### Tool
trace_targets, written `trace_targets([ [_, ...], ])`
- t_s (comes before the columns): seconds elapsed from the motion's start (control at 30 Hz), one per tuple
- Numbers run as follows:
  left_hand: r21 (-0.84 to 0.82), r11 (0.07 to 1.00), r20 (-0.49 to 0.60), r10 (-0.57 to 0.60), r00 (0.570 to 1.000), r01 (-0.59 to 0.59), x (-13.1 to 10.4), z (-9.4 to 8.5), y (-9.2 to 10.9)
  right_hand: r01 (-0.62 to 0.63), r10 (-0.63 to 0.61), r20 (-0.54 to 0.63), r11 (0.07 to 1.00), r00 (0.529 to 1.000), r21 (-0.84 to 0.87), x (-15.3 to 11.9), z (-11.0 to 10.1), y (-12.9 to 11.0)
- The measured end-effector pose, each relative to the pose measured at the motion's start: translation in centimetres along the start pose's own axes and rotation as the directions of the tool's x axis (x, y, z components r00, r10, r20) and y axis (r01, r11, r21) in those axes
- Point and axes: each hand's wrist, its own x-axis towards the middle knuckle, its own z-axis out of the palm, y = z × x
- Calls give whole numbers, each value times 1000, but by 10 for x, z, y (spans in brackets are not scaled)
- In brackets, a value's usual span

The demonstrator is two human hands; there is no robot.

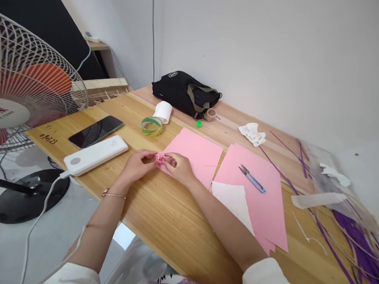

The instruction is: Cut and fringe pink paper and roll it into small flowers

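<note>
Left hand (141, 165): pinching pink knobbly cluster (160, 158), left side
Right hand (180, 168): pinching its right side
Cluster: between both hands, at pink paper (196, 152) left corner
Thread snips (255, 181): on second pink sheet (268, 163)

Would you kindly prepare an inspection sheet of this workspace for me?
Surface: wooden table, handwritten marks near one corner.
Work items: pink bundle, held up; snips on pink paper.
Clutter: phone, green tape roll, crumpled tissue, black bag, purple strips.
Hands: left hand and right hand both pinch the bundle.
Cables: white cable from power bank hangs past the table edge.
Surroundings: fan beside the table; white wall behind.
</note>
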Motion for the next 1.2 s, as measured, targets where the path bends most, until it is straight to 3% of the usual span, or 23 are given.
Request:
trace_targets([
  [0.2, -88, 996, 90, -23, 996, 31, -3, -3, 7, 30, -29, 15, 997, 999, -67, -2, -1, -2],
  [1.2, -43, 996, -3, -73, 997, 73, -3, 0, 3, 44, -34, 50, 976, 998, -212, 1, 2, -1],
])
